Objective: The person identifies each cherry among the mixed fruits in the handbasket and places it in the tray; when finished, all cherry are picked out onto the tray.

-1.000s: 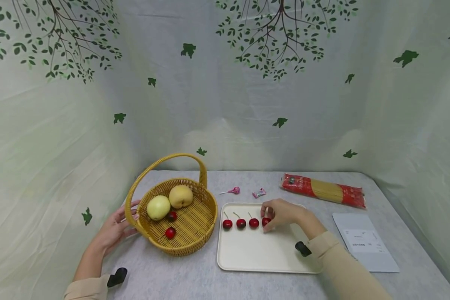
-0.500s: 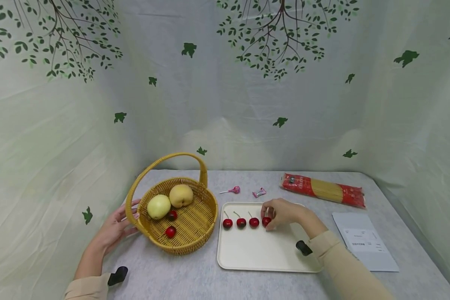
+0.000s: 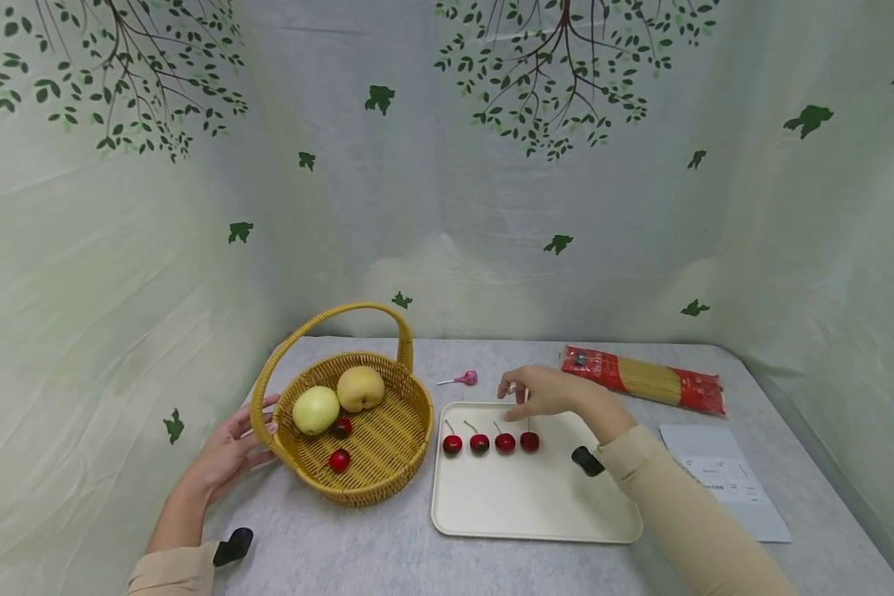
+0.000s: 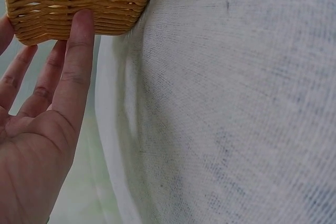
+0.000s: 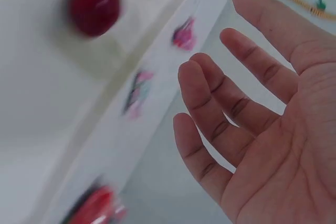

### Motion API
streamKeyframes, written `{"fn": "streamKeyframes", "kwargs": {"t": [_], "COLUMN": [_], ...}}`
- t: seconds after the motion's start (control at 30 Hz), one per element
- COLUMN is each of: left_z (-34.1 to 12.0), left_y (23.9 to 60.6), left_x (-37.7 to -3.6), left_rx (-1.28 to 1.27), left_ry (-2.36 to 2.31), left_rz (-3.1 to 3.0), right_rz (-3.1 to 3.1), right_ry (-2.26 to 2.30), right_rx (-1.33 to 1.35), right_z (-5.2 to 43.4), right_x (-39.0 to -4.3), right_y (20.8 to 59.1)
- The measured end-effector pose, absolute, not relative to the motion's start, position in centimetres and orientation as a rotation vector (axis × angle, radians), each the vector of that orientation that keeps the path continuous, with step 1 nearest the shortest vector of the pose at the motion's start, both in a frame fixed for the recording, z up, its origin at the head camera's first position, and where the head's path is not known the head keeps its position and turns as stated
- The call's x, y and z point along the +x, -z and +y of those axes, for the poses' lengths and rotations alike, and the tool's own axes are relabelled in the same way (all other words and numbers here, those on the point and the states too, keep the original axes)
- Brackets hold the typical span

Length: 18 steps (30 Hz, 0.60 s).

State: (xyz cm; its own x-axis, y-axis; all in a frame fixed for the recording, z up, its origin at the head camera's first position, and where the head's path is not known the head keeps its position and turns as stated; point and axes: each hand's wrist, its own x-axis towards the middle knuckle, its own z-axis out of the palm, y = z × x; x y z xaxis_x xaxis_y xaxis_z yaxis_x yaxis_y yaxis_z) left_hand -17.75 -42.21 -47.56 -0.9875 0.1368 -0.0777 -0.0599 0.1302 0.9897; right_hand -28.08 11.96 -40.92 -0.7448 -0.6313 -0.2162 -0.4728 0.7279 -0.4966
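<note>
A person is sitting at a grey cloth-covered worktop (image 3: 387, 563) with both hands out. The right hand (image 3: 540, 391) is hovering with its fingers spread and relaxed, holding nothing, above the far edge of a cream rectangular tray (image 3: 529, 505). Just below and in front of that open grip, four small red cherries with thin stems (image 3: 490, 443) are lying in a row on the tray, the rightmost one (image 3: 530, 441) nearest the fingertips. The left hand (image 3: 233, 447) is resting flat, fingers straight, against the outer wall of a round yellow wicker basket with a hoop handle (image 3: 372, 472); inside the basket, to the right of that hand, are sitting two pale yellow-green round fruits (image 3: 315, 410) and two more red cherries (image 3: 338, 461). Beyond the right hand are lying a pink lollipop (image 3: 463, 378), a red packet of spaghetti (image 3: 644, 378) and a white sheet of paper (image 3: 723, 480). The cherries are probably light, smooth and prone to rolling, so pinching the stem or gently cupping the fruit between fingertips would likely suit best.
</note>
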Motion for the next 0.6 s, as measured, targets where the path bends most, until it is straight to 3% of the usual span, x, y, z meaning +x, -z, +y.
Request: {"fn": "streamKeyframes", "kwargs": {"t": [0.6], "left_z": [-42.6], "left_y": [48.0], "left_x": [-17.8], "left_rx": [0.126], "left_ry": [-1.996], "left_rz": [2.225], "right_rz": [2.362], "right_ry": [0.429], "right_rx": [-1.267], "right_z": [-3.3], "right_x": [-28.6], "right_y": [37.7]}}
